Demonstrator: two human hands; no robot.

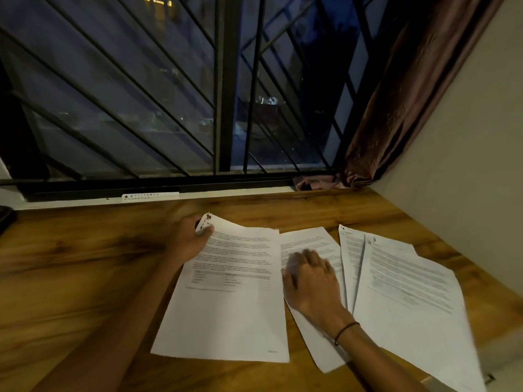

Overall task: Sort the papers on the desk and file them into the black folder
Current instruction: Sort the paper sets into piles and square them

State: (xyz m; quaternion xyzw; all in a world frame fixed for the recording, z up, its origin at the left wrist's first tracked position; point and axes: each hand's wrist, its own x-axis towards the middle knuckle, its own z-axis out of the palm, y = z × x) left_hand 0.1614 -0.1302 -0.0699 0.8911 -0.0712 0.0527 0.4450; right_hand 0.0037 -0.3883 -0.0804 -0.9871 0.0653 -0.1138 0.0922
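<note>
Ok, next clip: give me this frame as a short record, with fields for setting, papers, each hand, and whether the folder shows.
setting: wooden desk under a barred window, dark outside
papers: printed sheets spread side by side, some overlapping
left hand: pinches the lifted top corner of the leftmost sheet
right hand: fingers flat on the middle sheet
right stack: untouched, near the wall
black folder: not in view

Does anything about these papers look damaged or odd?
Yes. The sheet pinched by the left hand has a ragged, torn top corner. The right hand rests on the next sheet.
</note>
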